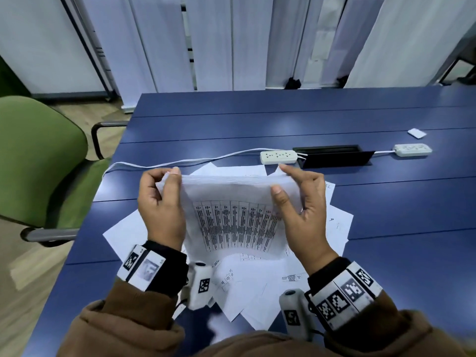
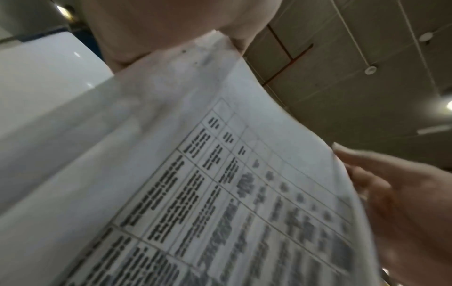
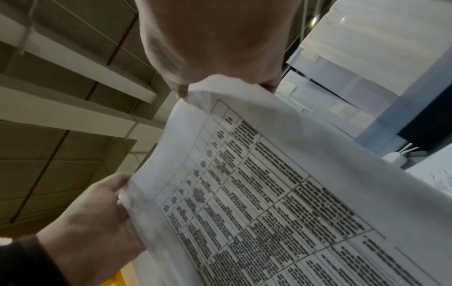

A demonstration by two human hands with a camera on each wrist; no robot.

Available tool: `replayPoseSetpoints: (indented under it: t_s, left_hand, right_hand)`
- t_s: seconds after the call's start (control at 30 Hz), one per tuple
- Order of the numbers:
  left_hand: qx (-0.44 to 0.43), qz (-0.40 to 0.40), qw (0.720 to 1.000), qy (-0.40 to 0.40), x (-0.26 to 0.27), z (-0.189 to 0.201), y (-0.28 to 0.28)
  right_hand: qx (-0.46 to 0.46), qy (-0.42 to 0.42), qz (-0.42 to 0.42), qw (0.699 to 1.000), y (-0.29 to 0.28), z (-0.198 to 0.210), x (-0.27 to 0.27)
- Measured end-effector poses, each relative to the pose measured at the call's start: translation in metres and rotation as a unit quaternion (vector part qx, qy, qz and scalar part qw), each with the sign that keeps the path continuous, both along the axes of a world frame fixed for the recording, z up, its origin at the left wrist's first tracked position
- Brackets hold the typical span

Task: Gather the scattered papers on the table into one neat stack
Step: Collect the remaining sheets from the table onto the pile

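Note:
A bundle of white papers (image 1: 231,199) with a printed table on the top sheet is held up above the blue table (image 1: 309,119), its near edge curling down. My left hand (image 1: 164,186) grips the bundle's left end, thumb over the top. My right hand (image 1: 291,184) holds the right end between thumb and fingers. Both wrist views show the same printed sheet (image 2: 220,183) (image 3: 257,193) close up, with the other hand at its far edge. Several loose sheets (image 1: 247,287) lie fanned out on the table beneath the bundle.
Two white power strips (image 1: 278,156) (image 1: 413,149) and their cable lie just beyond the papers, beside a black cable slot (image 1: 334,155). A small white card (image 1: 416,132) lies at the far right. A green chair (image 1: 38,161) stands left of the table.

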State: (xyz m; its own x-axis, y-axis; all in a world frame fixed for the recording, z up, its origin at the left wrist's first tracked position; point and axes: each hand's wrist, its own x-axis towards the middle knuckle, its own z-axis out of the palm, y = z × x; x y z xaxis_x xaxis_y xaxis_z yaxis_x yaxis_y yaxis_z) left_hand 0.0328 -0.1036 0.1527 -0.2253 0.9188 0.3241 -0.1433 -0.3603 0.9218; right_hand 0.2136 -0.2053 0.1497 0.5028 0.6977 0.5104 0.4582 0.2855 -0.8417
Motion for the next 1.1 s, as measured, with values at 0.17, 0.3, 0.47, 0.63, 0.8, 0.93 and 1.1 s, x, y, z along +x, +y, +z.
replayPoseSetpoints:
  t_s: [0.17,0.3,0.47,0.63,0.8,0.93,1.1]
  left_hand:
    - [0.023,-0.063,0.997,0.040,0.009,0.000,-0.009]
    - [0.007,-0.062,0.998,-0.030,0.003,0.001,0.000]
    - [0.045,-0.127,0.991,0.019,0.002,-0.009,-0.007]
    - [-0.046,-0.205,0.977,-0.034,-0.011,-0.034,0.002]
    - [-0.063,-0.265,0.962,-0.004,-0.005,-0.041,-0.007]
    - [-0.059,-0.268,0.962,0.000,-0.008,-0.042,-0.002]
    - [-0.073,-0.281,0.957,-0.007,-0.007,-0.043,-0.002]
  right_hand:
    - [0.004,-0.023,0.019,1.000,-0.001,0.004,-0.007]
    - [0.036,0.027,-0.037,0.998,0.003,0.003,0.001]
    - [0.029,0.080,0.027,0.996,0.004,0.001,-0.005]
    - [0.020,0.214,0.017,0.976,0.008,-0.017,0.011]
    - [0.049,0.123,0.033,0.991,0.001,-0.014,-0.004]
    - [0.046,-0.072,-0.012,0.996,0.004,-0.011,0.004]
    - [0.013,-0.070,-0.032,0.997,0.000,-0.005,0.000]
